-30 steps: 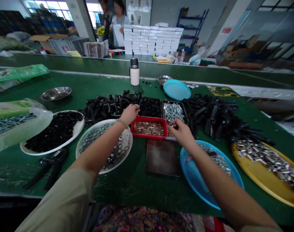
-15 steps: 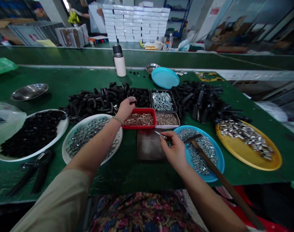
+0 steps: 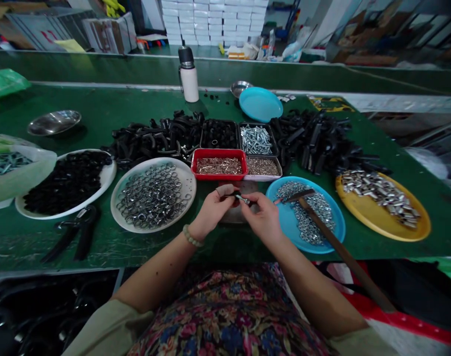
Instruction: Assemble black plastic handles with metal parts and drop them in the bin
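Observation:
In the head view my left hand (image 3: 215,210) pinches a small black part (image 3: 232,194), mostly hidden by the fingers. My right hand (image 3: 263,216) grips a silver screw (image 3: 242,199), its shaft pointing left at the black part. Both hands meet above a flat metal plate (image 3: 248,186). Just beyond them stand a red tray (image 3: 193,165) of copper-coloured rivets and a tray of tiny metal pieces (image 3: 263,167). Behind these are a tray of black parts (image 3: 220,133) and one of silver screws (image 3: 255,140).
A blue tray (image 3: 340,232) of nuts has a hammer (image 3: 333,240) lying across it. The yellow tray (image 3: 366,217) holds metal sleeves; the white tray (image 3: 116,212) holds rings. Black handles (image 3: 314,138) lie heaped behind. A spring hand grip (image 3: 79,230) lies left. A bottle (image 3: 189,81) stands at the back.
My left hand has come back from the black parts' tray to the plate with a small black part. My right hand stays near the plate with the screw, now against my left fingers.

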Tool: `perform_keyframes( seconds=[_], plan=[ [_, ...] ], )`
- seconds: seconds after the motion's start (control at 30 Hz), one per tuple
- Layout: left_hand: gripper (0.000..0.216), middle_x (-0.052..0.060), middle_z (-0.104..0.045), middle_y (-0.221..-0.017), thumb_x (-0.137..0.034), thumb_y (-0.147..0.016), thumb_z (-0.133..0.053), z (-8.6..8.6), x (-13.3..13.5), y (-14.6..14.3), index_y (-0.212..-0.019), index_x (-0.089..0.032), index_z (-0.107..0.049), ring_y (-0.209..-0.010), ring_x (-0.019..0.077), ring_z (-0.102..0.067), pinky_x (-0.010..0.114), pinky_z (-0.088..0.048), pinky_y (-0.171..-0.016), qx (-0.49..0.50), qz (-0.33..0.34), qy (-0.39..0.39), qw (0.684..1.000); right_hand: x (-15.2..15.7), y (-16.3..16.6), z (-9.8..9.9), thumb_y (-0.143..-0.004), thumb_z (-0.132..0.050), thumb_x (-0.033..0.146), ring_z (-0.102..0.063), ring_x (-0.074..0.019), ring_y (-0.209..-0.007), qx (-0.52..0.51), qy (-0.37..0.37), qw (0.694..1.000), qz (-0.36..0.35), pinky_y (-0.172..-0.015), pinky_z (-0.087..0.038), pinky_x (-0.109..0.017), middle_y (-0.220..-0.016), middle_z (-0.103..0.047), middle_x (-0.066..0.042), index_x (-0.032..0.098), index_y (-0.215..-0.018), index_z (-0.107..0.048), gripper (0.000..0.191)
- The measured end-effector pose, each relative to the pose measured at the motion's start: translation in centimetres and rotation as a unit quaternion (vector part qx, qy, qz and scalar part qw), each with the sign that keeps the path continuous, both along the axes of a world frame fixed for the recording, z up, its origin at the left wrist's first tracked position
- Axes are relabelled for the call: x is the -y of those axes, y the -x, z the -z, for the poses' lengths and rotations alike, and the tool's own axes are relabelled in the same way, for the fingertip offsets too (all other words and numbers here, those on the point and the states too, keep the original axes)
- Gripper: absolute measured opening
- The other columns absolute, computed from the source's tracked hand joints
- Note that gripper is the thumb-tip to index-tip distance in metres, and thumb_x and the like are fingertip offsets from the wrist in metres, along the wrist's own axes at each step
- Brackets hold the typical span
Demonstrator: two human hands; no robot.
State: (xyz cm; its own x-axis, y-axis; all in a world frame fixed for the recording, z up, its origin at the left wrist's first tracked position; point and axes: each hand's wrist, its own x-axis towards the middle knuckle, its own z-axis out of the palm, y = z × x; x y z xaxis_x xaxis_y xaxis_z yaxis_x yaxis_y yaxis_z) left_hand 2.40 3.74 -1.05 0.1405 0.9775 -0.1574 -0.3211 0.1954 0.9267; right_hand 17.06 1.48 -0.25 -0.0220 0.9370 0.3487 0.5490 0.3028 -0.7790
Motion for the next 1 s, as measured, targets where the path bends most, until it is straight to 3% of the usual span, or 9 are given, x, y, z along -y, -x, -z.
perform_keyframes(
  seconds=[0.13, 0.33, 0.47, 0.53, 0.6, 0.73, 0.8, 0.9, 1.0],
  plan=[
    [0.034, 0.005, -0.07, -0.102, -0.027, -0.07, -0.073, -0.1, 1.3, -0.4, -0.103, -0.017, -0.069, -0.091, 0.0158, -0.064, 0.032, -0.051, -0.09, 0.053, 0.0, 0.02, 0.998, 0.2, -0.5, 0.0, -0.086, -0.055, 0.031, -0.065, -0.0228, -0.083, 0.068, -0.032, 0.997, 0.006, -0.081, -0.051, -0.04, -0.089, -0.068, -0.006, 0.026, -0.092, -0.062, 0.011],
    [0.049, 0.004, -0.069, -0.109, -0.016, -0.063, -0.079, 0.3, 2.5, -0.4, -0.11, -0.02, -0.067, -0.099, 0.0165, -0.063, 0.032, -0.049, -0.094, 0.101, 0.05, 0.026, 0.993, 0.6, -1.4, 1.0, -0.087, -0.053, 0.023, -0.063, -0.0242, -0.088, 0.153, -0.107, 0.976, -0.115, -0.08, -0.051, -0.041, -0.093, -0.068, -0.01, 0.023, -0.099, -0.064, 0.016],
    [0.048, 0.003, -0.07, -0.104, -0.012, -0.061, -0.08, 0.1, 3.4, 0.2, -0.107, -0.019, -0.068, -0.094, 0.0138, -0.064, 0.029, -0.049, -0.092, 0.104, 0.056, 0.034, 0.992, 1.1, -1.2, 2.1, -0.087, -0.056, 0.022, -0.061, -0.0217, -0.082, 0.116, -0.117, 0.977, -0.135, -0.076, -0.051, -0.04, -0.088, -0.066, -0.009, 0.02, -0.099, -0.063, 0.015],
    [0.037, 0.002, -0.07, -0.098, -0.017, -0.065, -0.079, -0.1, 3.8, 0.8, -0.101, -0.017, -0.068, -0.087, 0.012, -0.065, 0.026, -0.051, -0.086, 0.115, 0.041, 0.04, 0.992, 1.2, -0.8, 2.4, -0.085, -0.059, 0.026, -0.06, -0.0184, -0.077, -0.005, -0.084, 0.991, -0.105, -0.072, -0.052, -0.036, -0.088, -0.063, -0.006, 0.021, -0.107, -0.058, 0.023],
    [0.028, 0.002, -0.07, -0.089, -0.022, -0.069, -0.077, -0.2, 4.3, 1.3, -0.095, -0.017, -0.068, -0.078, 0.0106, -0.065, 0.025, -0.052, -0.079, 0.129, 0.046, 0.058, 0.989, 1.2, -0.3, 2.8, -0.083, -0.062, 0.033, -0.059, -0.0146, -0.07, -0.172, 0.005, 0.981, -0.089, -0.065, -0.052, -0.031, -0.085, -0.06, -0.002, 0.023, -0.112, -0.053, 0.031],
    [0.028, 0.004, -0.069, -0.086, -0.026, -0.072, -0.075, -0.4, 4.9, 1.8, -0.096, -0.016, -0.065, -0.076, 0.0131, -0.067, 0.027, -0.054, -0.076, 0.134, 0.103, 0.087, 0.982, 0.9, 0.2, 3.3, -0.086, -0.056, 0.045, -0.053, -0.0097, -0.052, -0.354, 0.227, 0.893, -0.16, -0.051, -0.046, -0.023, -0.065, -0.053, 0.004, 0.021, -0.083, -0.053, 0.025],
    [0.026, 0.005, -0.069, -0.089, -0.027, -0.077, -0.069, -0.2, 5.0, 1.7, -0.099, -0.016, -0.063, -0.079, 0.0145, -0.067, 0.029, -0.054, -0.079, 0.089, 0.079, 0.073, 0.99, 1.0, 0.4, 3.4, -0.089, -0.051, 0.047, -0.047, -0.0081, -0.044, -0.368, 0.239, 0.887, -0.143, -0.045, -0.04, -0.021, -0.056, -0.046, 0.007, 0.021, -0.075, -0.049, 0.03],
    [0.024, 0.006, -0.068, -0.101, -0.024, -0.082, -0.061, 0.2, 5.1, 2.0, -0.104, -0.016, -0.06, -0.09, 0.0166, -0.066, 0.032, -0.051, -0.088, -0.098, 0.028, -0.044, 0.994, 1.7, 1.0, 3.2, -0.085, -0.06, 0.043, -0.051, -0.01, -0.049, -0.287, 0.174, 0.938, -0.085, -0.048, -0.042, -0.022, -0.06, -0.05, 0.007, 0.023, -0.09, -0.053, 0.021],
    [0.035, 0.008, -0.065, -0.112, -0.024, -0.082, -0.06, 0.3, 4.3, 4.2, -0.116, -0.019, -0.056, -0.101, 0.0199, -0.063, 0.033, -0.048, -0.094, -0.305, 0.07, -0.151, 0.938, 2.3, 1.5, 2.9, -0.081, -0.066, 0.036, -0.063, -0.0145, -0.068, -0.172, 0.171, 0.964, -0.114, -0.064, -0.051, -0.027, -0.082, -0.065, 0.0, 0.023, -0.101, -0.059, 0.025]
  ],
)
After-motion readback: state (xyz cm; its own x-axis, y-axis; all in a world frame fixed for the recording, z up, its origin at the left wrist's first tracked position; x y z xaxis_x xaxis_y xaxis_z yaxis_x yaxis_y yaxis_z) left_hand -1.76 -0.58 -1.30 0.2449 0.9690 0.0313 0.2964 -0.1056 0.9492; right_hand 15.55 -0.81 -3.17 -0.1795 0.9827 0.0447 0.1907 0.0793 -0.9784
